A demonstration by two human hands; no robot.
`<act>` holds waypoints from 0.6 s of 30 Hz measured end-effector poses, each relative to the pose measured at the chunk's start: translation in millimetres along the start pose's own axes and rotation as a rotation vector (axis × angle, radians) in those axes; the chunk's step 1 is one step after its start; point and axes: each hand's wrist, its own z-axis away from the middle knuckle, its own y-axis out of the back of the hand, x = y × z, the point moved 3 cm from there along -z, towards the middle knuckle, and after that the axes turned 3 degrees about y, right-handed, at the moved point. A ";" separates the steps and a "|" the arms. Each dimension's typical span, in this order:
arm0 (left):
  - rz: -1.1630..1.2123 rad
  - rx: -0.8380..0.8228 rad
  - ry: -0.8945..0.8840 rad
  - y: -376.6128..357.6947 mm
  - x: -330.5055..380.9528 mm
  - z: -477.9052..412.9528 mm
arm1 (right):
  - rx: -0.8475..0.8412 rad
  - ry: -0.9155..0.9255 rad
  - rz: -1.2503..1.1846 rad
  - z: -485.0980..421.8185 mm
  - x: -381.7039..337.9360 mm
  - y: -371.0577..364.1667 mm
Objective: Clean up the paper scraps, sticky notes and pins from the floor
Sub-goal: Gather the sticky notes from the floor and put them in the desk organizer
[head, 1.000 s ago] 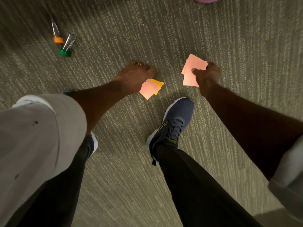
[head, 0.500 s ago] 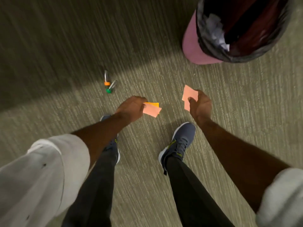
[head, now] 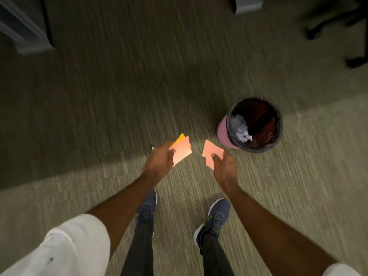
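**Two Hands Full of Sticky Notes by the Bin**

The floor [head: 99, 196] is a green-grey carpet with thin stripes. The far part is dark and the near part is lit. One bin [head: 224, 128] stands on the carpet, ahead and to the right. It is pink outside and has a black bag in it. White crumpled paper [head: 242, 129] lies inside the bin. Dark chair legs [head: 328, 18] show at the top right, and a grey cabinet [head: 25, 26] stands at the top left.

A person stands and looks down. Two blue shoes [head: 214, 218] are on the carpet, side by side.

The left hand [head: 159, 163] is held out in front, above the floor. Its grip is pinched tight on a small stack of notes [head: 182, 149], thumb on top. I can count two colours there: one pink on top and one yellow edge peeking out behind. There may be more under them, but I cannot tell.

The right hand [head: 224, 166] is held out too, just beside the left one. Its thumb presses down on pink notes [head: 211, 151]. At least two pink sheets show, fanned a little.

The two stacks are near each other but do not touch. Both are up in the air, close to the bin but not over it.

A tiny thin thing [head: 153, 148] pokes out by the left hand. It is too small to tell what it is.

Both arms are bare, with white sleeves [head: 75, 246] pushed up.
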 end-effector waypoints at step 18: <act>0.225 0.351 0.147 243.8 76.0 119.3 | -0.030 -0.060 -0.204 110.2 -286.9 37.7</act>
